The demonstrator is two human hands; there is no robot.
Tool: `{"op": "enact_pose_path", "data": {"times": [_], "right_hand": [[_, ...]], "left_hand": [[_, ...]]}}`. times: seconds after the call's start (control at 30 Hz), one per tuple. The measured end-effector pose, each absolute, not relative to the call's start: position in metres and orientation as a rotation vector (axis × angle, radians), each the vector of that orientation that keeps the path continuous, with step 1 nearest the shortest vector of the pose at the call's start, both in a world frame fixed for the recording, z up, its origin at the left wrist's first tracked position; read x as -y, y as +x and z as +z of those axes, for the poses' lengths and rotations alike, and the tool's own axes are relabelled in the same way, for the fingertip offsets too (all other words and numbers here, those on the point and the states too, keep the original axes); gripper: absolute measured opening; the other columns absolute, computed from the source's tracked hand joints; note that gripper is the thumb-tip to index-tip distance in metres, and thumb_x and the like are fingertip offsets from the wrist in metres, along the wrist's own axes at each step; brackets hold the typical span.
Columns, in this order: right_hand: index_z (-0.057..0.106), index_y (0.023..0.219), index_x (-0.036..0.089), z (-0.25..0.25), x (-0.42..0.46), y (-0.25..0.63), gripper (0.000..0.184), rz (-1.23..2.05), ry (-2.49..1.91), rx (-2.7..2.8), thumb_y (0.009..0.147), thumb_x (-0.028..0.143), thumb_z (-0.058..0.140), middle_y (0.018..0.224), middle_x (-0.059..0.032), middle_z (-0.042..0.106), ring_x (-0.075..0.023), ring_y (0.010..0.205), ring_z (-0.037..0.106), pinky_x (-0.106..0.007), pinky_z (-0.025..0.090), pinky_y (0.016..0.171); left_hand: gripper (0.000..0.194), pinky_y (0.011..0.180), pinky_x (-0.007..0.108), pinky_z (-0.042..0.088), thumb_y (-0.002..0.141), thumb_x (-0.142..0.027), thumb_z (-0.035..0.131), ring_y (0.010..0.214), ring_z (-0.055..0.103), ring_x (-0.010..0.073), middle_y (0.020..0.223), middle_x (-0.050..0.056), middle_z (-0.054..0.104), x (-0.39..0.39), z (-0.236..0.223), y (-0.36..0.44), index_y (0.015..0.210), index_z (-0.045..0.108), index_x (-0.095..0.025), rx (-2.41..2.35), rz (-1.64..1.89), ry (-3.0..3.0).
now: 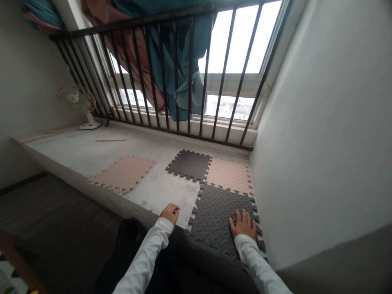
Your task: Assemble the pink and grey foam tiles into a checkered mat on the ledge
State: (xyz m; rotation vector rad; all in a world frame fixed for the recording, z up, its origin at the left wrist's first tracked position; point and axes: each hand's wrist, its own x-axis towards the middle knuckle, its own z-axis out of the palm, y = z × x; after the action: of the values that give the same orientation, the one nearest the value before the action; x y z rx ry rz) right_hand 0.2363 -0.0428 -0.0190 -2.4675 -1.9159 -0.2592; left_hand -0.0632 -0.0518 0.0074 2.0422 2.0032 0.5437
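My right hand lies flat, fingers spread, on the near dark grey foam mat tile, close to its right edge. Along its far side this tile meets a pink foam tile, which joins a second dark grey tile on its left. My left hand hovers at the front of the ledge, left of the near grey tile; its fingers are loosely curled and nothing shows in them. Another pink tile lies apart on the left, reaching the ledge's front edge.
The pale ledge drops to a dark floor. A dark metal railing runs behind it, before a window with teal and pink curtains. A small fan and a thin pink strip sit leftward. A wall bounds the right.
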Motion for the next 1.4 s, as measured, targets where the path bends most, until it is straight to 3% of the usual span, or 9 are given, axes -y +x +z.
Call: {"op": "enact_pose_path", "data": {"times": [0.17,0.33,0.5,0.73,1.03,1.23,1.4], "right_hand": [[0.041,0.121,0.02,-0.024,0.04,0.238,0.054,-0.244,-2.448,1.925,0.075,0.047,0.036,0.132,-0.0099,0.033,-0.023,0.12,0.027,-0.044,0.014,0.097],[0.043,0.12,0.021,-0.036,0.038,0.242,0.054,-0.282,-2.402,1.919,0.074,0.048,0.035,0.132,-0.0105,0.033,-0.024,0.12,0.028,-0.046,0.014,0.097],[0.041,0.121,0.023,-0.046,0.036,0.247,0.054,-0.303,-2.321,1.946,0.075,0.05,0.03,0.132,-0.0104,0.032,-0.0241,0.12,0.029,-0.048,0.014,0.097],[0.038,0.123,0.024,-0.05,0.026,0.247,0.054,-0.226,-2.375,1.953,0.075,0.049,0.032,0.134,-0.0107,0.028,-0.0257,0.122,0.024,-0.053,0.009,0.097],[0.037,0.124,0.024,-0.039,0.027,0.244,0.054,-0.196,-2.41,1.968,0.076,0.049,0.032,0.135,-0.0106,0.027,-0.0238,0.122,0.023,-0.051,0.008,0.097],[0.037,0.124,0.025,-0.042,0.025,0.244,0.054,-0.207,-2.411,1.957,0.076,0.048,0.033,0.135,-0.0096,0.027,-0.0241,0.123,0.022,-0.05,0.009,0.097],[0.036,0.124,0.027,-0.03,0.026,0.239,0.053,-0.178,-2.499,1.953,0.075,0.047,0.034,0.135,-0.0076,0.027,-0.0219,0.123,0.022,-0.049,0.01,0.097]], "left_hand": [[0.024,0.081,0.022,0.038,0.076,-0.016,0.038,0.087,0.053,0.0123,0.093,0.006,0.06,-0.04,0.03,-0.036,0.088,0.058,-0.016,-2.128,0.355,1.981],[0.022,0.084,0.026,0.036,0.074,-0.019,0.043,0.098,0.048,0.0171,0.099,0.008,0.058,-0.104,0.019,-0.007,0.089,0.059,-0.016,-2.144,0.226,1.966],[0.024,0.075,0.032,0.039,0.073,-0.024,0.044,0.1,0.046,0.0239,0.102,0.011,0.055,-0.127,0.0,0.007,0.09,0.058,-0.015,-2.198,0.122,1.902],[0.019,0.077,0.029,0.037,0.068,-0.022,0.049,0.096,0.048,0.0202,0.098,0.008,0.056,-0.14,-0.003,0.001,0.085,0.055,-0.018,-2.117,0.162,2.017],[0.008,0.066,0.024,0.036,0.065,-0.029,0.044,0.071,0.048,0.0134,0.071,0.001,0.05,-0.161,0.049,-0.014,0.064,0.044,-0.02,-2.242,0.669,1.917],[0.022,0.054,0.024,0.034,0.056,-0.031,0.05,0.05,0.038,0.0104,0.044,-0.007,0.033,-0.174,0.121,-0.073,0.048,0.032,-0.021,-2.304,1.358,1.297],[0.017,0.05,0.027,0.036,0.058,-0.032,0.044,0.048,0.041,0.0123,0.042,-0.006,0.035,-0.162,0.19,-0.143,0.048,0.036,-0.021,-2.263,1.703,1.124]]}}
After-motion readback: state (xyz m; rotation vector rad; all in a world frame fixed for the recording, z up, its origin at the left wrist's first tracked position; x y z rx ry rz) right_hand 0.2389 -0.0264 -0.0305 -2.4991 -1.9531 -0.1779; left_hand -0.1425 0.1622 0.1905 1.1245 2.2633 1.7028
